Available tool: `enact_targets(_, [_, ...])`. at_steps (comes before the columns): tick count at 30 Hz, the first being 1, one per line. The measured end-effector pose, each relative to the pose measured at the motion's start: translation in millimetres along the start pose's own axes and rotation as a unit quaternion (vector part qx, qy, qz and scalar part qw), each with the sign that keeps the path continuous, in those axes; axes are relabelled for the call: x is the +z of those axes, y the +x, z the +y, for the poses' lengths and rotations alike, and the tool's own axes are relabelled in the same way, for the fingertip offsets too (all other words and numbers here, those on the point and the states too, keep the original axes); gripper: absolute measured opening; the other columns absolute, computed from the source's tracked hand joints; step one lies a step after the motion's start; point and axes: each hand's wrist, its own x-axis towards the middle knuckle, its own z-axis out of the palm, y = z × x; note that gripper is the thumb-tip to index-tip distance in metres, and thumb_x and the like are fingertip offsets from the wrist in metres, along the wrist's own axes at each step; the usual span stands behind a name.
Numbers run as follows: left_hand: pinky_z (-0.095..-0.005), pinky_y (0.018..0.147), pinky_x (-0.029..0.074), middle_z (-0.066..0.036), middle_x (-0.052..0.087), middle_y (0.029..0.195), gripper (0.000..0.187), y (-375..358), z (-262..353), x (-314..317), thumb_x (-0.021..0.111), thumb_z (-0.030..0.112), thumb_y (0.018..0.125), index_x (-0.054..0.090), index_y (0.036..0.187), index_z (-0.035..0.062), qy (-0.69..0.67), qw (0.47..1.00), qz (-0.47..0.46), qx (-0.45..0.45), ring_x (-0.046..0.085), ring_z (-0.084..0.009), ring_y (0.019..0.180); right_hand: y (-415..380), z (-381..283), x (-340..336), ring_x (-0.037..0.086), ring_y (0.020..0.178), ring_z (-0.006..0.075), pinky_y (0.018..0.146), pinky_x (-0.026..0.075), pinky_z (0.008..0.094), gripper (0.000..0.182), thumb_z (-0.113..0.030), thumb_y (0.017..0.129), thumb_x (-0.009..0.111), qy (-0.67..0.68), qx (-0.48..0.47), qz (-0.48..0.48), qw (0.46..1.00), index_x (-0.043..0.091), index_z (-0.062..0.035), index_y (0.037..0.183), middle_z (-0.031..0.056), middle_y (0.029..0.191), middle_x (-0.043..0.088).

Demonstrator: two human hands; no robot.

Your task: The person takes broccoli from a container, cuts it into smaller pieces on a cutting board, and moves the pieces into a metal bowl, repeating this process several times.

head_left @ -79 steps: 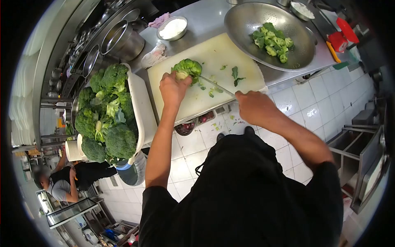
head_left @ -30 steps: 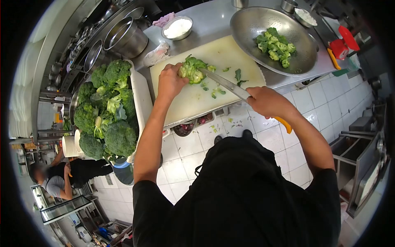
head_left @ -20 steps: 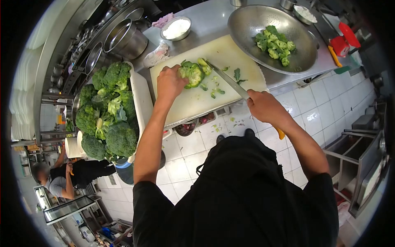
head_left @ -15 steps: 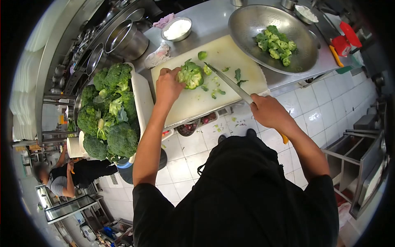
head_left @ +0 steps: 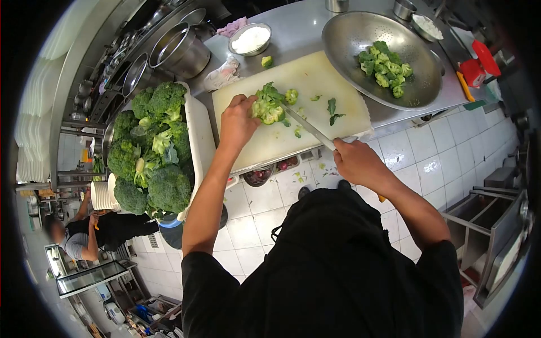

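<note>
On the pale cutting board (head_left: pixel 304 70), my left hand (head_left: pixel 239 124) has its fingers closed around a partly trimmed head of broccoli (head_left: pixel 269 111). My right hand (head_left: pixel 360 162) grips a long knife (head_left: pixel 313 129) whose blade tip meets the broccoli's right side. A small floret (head_left: pixel 291 96) rests beside the tip, and loose leaves (head_left: pixel 332 110) and scraps are scattered on the board. One cut piece (head_left: pixel 266 61) lies on the counter just past the board's far edge.
To the left, a white tub (head_left: pixel 198 127) is heaped with broccoli heads (head_left: pixel 169 188). A steel colander (head_left: pixel 338 42) with cut florets (head_left: pixel 389 66) stands right of the board. Beyond are a bowl of white stuff (head_left: pixel 251 38), a cloth (head_left: pixel 222 74) and a red scale (head_left: pixel 476 67). Another person (head_left: pixel 84 239) is far left.
The knife blade has moved left onto the broccoli, which has turned in my left hand. A cut piece has shifted from the board to the counter beyond it.
</note>
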Motion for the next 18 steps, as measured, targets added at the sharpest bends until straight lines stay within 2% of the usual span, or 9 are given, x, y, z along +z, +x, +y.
enact_targets(4, [-0.0407,0.086,0.058,-0.019,0.066,0.125,0.061,0.1,1.9,5.6,0.078,0.002,0.064,0.07,0.124,0.0088,0.001,1.0,0.008,0.021,0.071,-0.0336,0.094,1.5,-7.9,-8.1,0.066,0.087,0.0496,0.081,0.051,0.0584,0.023,-0.016,0.098,0.051,-0.009,0.035,-0.029,0.999,0.059,0.0022,0.109,0.0285,0.086,0.069])
enact_targets(7, [-0.0402,0.089,0.058,-0.018,0.066,0.128,0.061,-0.2,-0.7,8.8,0.076,0.0,0.065,0.07,0.124,0.0083,0.016,0.998,0.011,0.055,0.071,-0.0335,0.097,6.5,-2.5,-13.8,0.069,0.075,0.0438,0.072,0.054,0.0535,0.025,-0.017,0.1,0.049,-0.027,-0.006,-0.029,0.999,0.057,0.0039,0.11,0.0269,0.08,0.068])
enact_targets(10, [-0.0401,0.09,0.058,-0.017,0.066,0.129,0.061,2.0,-3.2,7.0,0.075,-0.001,0.065,0.069,0.125,0.0072,0.021,0.998,-0.013,0.059,0.071,-0.0341,0.098,17.0,-30.1,-43.9,0.069,0.059,0.0346,0.059,0.055,0.0463,0.026,-0.016,0.1,0.046,0.075,0.118,-0.158,0.977,0.055,0.0058,0.11,0.0229,0.075,0.066])
enact_targets(13, [-0.0421,0.091,0.058,-0.018,0.065,0.129,0.059,5.8,-2.0,1.3,0.073,-0.004,0.065,0.07,0.123,0.0049,0.02,0.998,-0.019,0.055,0.07,-0.0368,0.098,28.0,-27.7,-49.3,0.064,0.049,0.0269,0.05,0.053,0.0412,0.027,-0.017,0.099,0.044,0.074,0.107,-0.175,0.976,0.053,0.0068,0.11,0.0193,0.075,0.064])
enact_targets(16, [-0.0433,0.091,0.057,-0.02,0.064,0.128,0.057,4.0,-0.1,2.6,0.072,-0.005,0.065,0.069,0.121,0.0037,0.015,0.996,-0.026,0.08,0.069,-0.0381,0.098,38.8,-25.7,-54.8,0.064,0.049,0.0279,0.051,0.054,0.0424,0.028,-0.015,0.097,0.042,0.068,0.103,-0.203,0.971,0.053,0.0068,0.11,0.0197,0.078,0.063])
enact_targets(17, [-0.0433,0.091,0.057,-0.02,0.064,0.128,0.057,4.6,0.2,3.0,0.072,-0.005,0.066,0.069,0.121,0.0036,0.014,0.995,-0.027,0.095,0.069,-0.0382,0.098,45.9,-22.5,-54.4,0.065,0.051,0.029,0.047,0.052,0.0432,0.03,-0.005,0.082,0.047,0.103,0.113,-0.191,0.97,0.055,0.0086,0.108,0.0236,0.08,0.065])
enact_targets(18, [-0.0434,0.091,0.057,-0.019,0.064,0.128,0.056,3.0,0.1,2.2,0.071,-0.005,0.066,0.07,0.121,0.0035,0.021,0.996,-0.03,0.086,0.069,-0.0381,0.099,47.7,-25.3,-58.0,0.064,0.051,0.0282,0.046,0.051,0.0429,0.03,-0.005,0.082,0.047,0.103,0.122,-0.202,0.966,0.055,0.008,0.108,0.0221,0.079,0.064])
